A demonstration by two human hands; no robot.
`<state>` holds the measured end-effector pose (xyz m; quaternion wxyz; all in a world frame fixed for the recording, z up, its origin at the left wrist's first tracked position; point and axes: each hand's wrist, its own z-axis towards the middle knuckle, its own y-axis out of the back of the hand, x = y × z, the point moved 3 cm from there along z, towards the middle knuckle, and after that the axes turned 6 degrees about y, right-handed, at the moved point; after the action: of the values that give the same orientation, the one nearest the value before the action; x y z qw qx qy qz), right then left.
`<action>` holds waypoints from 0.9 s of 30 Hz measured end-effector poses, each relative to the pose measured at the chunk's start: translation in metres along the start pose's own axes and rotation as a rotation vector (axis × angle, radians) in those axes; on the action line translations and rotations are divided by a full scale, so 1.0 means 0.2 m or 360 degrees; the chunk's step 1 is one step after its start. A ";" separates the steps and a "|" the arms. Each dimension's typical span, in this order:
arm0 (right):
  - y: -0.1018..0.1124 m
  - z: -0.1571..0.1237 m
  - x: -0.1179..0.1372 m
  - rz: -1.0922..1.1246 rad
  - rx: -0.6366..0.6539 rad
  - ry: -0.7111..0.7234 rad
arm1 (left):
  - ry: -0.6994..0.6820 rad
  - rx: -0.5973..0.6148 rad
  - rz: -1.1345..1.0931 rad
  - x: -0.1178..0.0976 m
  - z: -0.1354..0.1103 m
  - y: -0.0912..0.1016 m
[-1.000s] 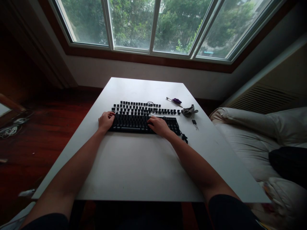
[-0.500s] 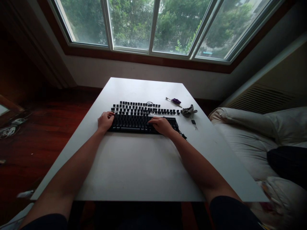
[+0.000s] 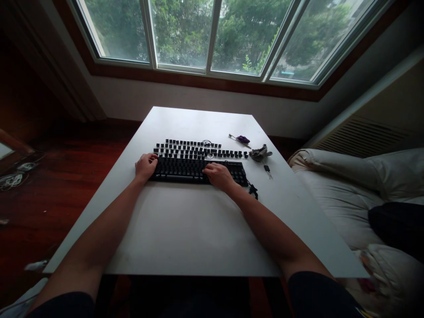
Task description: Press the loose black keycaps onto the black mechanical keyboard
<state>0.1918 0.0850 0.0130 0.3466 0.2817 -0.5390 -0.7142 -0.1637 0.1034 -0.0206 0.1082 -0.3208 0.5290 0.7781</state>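
A black keyboard point(image 3: 185, 169) lies across the middle of a white table point(image 3: 198, 229). My left hand point(image 3: 145, 166) grips its left end with curled fingers. Over the right half of the keyboard rests my right hand point(image 3: 218, 175), fingers bent down onto the keys. Behind the keyboard, several loose black keycaps point(image 3: 198, 149) lie in rows. A wire keycap puller point(image 3: 207, 143) sits among them.
A purple brush point(image 3: 243, 139), a crumpled grey cloth point(image 3: 260, 153) and a small dark plug point(image 3: 266, 168) lie right of the keycaps. The keyboard's cable point(image 3: 252, 190) trails off its right end. A bed with white bedding point(image 3: 351, 185) adjoins the table's right side; windows lie beyond.
My right hand has slid a little to the left along the keyboard and back toward me. My left hand has stayed on the keyboard's left end.
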 end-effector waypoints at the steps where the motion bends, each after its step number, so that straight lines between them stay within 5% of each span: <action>1: 0.00 0.00 0.01 -0.0003 -0.0005 0.0011 | 0.0004 -0.0001 0.0002 0.00 0.00 0.00; 12: 0.00 -0.15 -0.07 0.0433 -0.0644 -0.0249 | 0.0002 0.0004 0.0007 0.00 0.00 0.01; 20: -0.03 -0.11 -0.01 0.0368 -0.0504 -0.0020 | -0.0004 0.0014 0.0013 0.00 -0.01 0.01; 27: -0.04 -0.11 0.00 0.0312 -0.0453 -0.0072 | 0.0005 0.0042 0.0033 -0.02 -0.01 0.01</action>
<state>0.2074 0.0750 0.0007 0.4388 0.1596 -0.4650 -0.7522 -0.1618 0.1010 -0.0168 0.1036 -0.3150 0.5428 0.7716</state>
